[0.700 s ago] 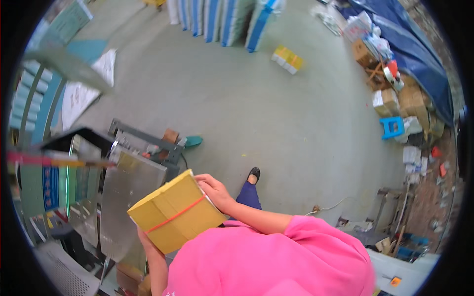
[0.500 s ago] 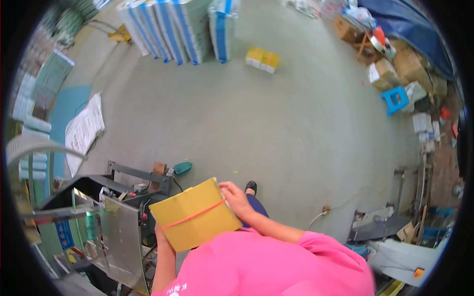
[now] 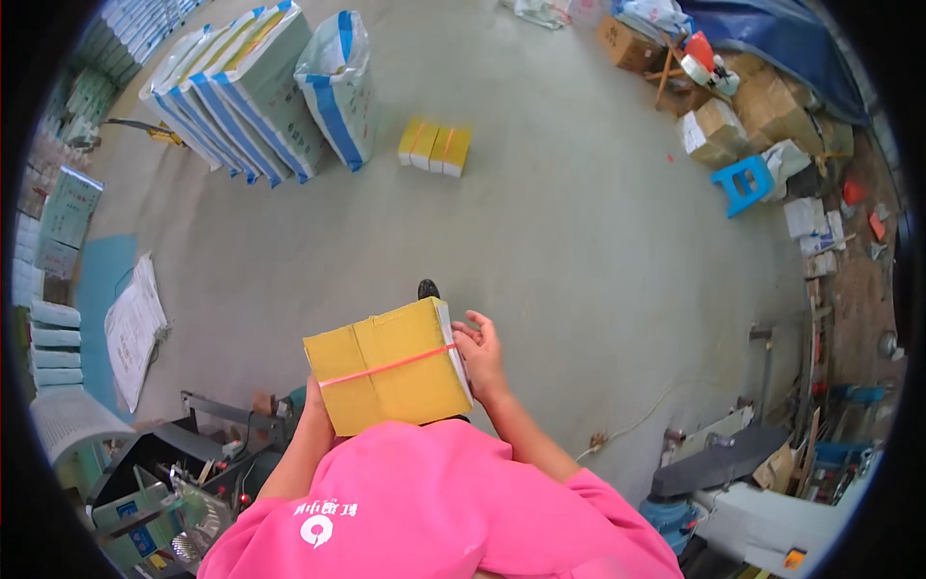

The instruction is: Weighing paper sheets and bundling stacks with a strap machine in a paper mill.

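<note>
In front of my body is a thick bundle (image 3: 400, 386) with yellow cover sheets and white paper edges along its right side. A red band runs across its middle. My left hand (image 3: 316, 413) grips the bundle's left side, its fingers mostly hidden underneath. At the right side my right hand (image 3: 480, 355) presses on the white edge near the band's end, fingers bent and one finger raised slightly.
Two similar yellow bundles (image 3: 434, 148) lie on the floor ahead. Tall white-and-blue sacks (image 3: 270, 96) stand at far left. Machinery (image 3: 183, 473) is close on my left, more (image 3: 723, 463) on my right. A blue stool (image 3: 743, 186) and cartons (image 3: 714, 130) line the far right.
I have moved forward and turned right, so the sacks and floor bundles appear nearer and further left. The held bundle sits more level; my right hand has shifted down its right edge.
</note>
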`<state>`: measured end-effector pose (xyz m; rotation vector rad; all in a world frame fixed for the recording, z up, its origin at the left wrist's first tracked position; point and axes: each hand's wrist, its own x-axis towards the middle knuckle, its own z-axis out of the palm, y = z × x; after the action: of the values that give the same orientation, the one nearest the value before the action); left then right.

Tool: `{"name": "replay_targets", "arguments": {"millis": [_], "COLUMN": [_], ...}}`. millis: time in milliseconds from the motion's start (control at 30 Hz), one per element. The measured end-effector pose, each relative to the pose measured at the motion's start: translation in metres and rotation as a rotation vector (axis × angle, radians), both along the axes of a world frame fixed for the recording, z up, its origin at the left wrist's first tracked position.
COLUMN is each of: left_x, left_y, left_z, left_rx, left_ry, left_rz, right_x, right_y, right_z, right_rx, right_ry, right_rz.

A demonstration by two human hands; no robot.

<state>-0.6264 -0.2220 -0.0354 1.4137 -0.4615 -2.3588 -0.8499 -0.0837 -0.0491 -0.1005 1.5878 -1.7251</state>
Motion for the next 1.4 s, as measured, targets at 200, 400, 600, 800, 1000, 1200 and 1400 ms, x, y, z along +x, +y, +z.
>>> {"name": "replay_targets", "arguments": {"millis": [200, 400, 600, 800, 1000, 1200, 1400], "left_x": [-0.162, -0.307, -0.424, -0.559, -0.667, -0.744, -0.798], "left_y": [-0.123, -0.234, -0.301, -0.309, -0.319, -0.318, -0.333], "left_z": [-0.032, -0.012, -0.036, -0.126, -0.229, -0.376, -0.529], "left_rx": [-0.088, -0.166, -0.065, 0.174, 0.298, 0.462, 0.547], "left_ry": [-0.052, -0.130, 0.048, 0.119, 0.084, 0.053, -0.025], "left_rz": [0.035, -0.017, 0.143, 0.402, 0.574, 0.696, 0.826], "right_x": [-0.176, -0.324, -0.455, -0.599, -0.720, -0.786, -0.829], "right_y": [-0.125, -0.229, -0.321, -0.400, -0.463, -0.498, -0.542], "right_z": [-0.010, 0.007, -0.017, -0.128, -0.238, -0.372, -0.526], "right_rx": [0.101, 0.083, 0.136, 0.379, 0.529, 0.715, 0.772], "right_ry": [0.017, 0.047, -0.112, 0.009, 0.111, -0.050, -0.094], "right_rz": [0.161, 0.141, 0.341, 0.619, 0.863, 0.966, 1.057]}}
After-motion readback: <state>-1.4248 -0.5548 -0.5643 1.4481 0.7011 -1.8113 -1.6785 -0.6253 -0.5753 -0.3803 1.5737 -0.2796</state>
